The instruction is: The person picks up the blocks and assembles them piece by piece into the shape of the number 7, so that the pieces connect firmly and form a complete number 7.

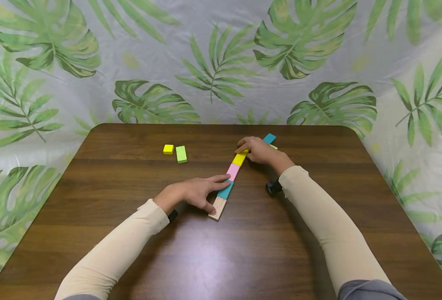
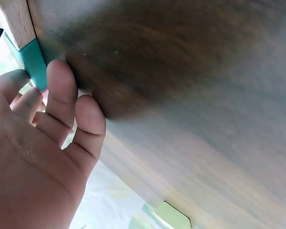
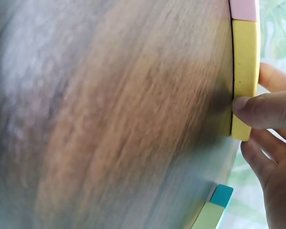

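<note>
Block row (image 1: 233,171) inside table edges (image 1: 206,126)

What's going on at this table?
A person is handling a slanting row of coloured blocks on a brown table. The right hand pinches the row's yellow block, while the left hand spreads at the near end, by the plain wooden block and the near teal block. A pink block sits between teal and yellow. Off to the left lie a small yellow block and a light green block; another teal block lies beyond the right hand.
</note>
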Demonstrator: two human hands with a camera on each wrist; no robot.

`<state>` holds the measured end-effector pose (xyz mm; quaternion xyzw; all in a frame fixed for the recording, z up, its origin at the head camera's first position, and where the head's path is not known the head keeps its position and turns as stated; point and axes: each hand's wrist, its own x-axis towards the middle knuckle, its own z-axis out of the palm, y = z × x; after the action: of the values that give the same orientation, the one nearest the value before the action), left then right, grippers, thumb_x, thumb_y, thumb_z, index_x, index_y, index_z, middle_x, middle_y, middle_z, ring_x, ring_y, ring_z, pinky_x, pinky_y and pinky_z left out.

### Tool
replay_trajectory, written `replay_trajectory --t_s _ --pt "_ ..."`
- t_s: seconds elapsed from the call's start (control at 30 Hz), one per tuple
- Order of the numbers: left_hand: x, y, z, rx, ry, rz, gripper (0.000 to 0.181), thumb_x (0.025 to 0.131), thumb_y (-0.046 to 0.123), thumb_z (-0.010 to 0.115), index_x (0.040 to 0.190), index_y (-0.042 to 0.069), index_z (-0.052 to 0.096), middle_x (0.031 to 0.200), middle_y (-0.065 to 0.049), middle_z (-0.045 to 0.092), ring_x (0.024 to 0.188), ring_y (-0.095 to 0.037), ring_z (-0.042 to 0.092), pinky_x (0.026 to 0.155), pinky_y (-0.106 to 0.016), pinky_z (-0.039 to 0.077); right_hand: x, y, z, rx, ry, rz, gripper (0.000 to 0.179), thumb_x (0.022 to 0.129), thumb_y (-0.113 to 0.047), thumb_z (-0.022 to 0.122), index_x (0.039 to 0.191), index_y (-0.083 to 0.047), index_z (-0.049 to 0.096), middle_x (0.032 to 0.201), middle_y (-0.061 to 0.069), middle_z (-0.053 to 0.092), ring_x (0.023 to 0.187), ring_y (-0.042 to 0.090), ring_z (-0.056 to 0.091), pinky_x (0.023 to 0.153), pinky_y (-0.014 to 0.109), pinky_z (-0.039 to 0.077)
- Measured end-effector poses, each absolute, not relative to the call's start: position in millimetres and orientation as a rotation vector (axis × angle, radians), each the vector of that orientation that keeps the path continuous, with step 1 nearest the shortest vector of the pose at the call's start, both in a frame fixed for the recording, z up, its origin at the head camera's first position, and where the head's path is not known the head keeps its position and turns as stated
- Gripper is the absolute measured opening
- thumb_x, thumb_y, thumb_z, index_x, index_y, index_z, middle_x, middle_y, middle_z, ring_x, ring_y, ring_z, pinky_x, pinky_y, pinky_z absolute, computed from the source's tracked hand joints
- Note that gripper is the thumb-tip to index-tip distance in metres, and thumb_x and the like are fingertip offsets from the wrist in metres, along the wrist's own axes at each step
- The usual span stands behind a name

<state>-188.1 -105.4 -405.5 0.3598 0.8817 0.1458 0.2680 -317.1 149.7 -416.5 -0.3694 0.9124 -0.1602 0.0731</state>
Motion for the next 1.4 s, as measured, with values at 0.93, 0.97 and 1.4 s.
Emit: replay_trajectory --t_s 0.93,0.97,1.4 --pt "-182.4 -104.3 -403.7 0.954 2.395 0.372 0.091 0.086 0.035 0.073 0.16 0.025 0.02 0.169 0.012 0.003 0.151 -0.026 0.031 0.114 -0.047 0.036 -318.6 143.8 -417.2 -1.166 2.731 -0.479 0.052 0.084 0.014 0.047 0.123 -0.009 0.071 0.136 0.018 0.06 0.13 0.039 0.054 0.108 0.052 0.044" --pt "-182.3 -104.2 -403.7 0.953 2.394 0.375 0.091 0.086 0.035 0.073 0.16 0.025 0.02 0.169 0.012 0.003 0.151 -0.025 0.031 0.114 -0.047 0.036 -318.5 143.9 -417.4 -1.164 2.73 -0.479 0.052 0.084 0.014 0.047 0.123 -0.009 0.071 0.136 0.018 0.06 0.13 0.039 0.054 0.108 0.052 0.044" --pt "-181.4 -106.0 -407.0 0.962 2.393 0.393 0.091 0.086 0.035 0.073 0.16 0.025 0.021 0.169 0.011 0.004 0.15 -0.026 0.031 0.114 -0.047 0.036 -316.4 140.7 -419.3 -1.167 2.72 -0.472 0.052 0.082 0.016 0.046 0.121 -0.006 0.072 0.137 0.019 0.059 0.13 0.04 0.054 0.108 0.052 0.044"
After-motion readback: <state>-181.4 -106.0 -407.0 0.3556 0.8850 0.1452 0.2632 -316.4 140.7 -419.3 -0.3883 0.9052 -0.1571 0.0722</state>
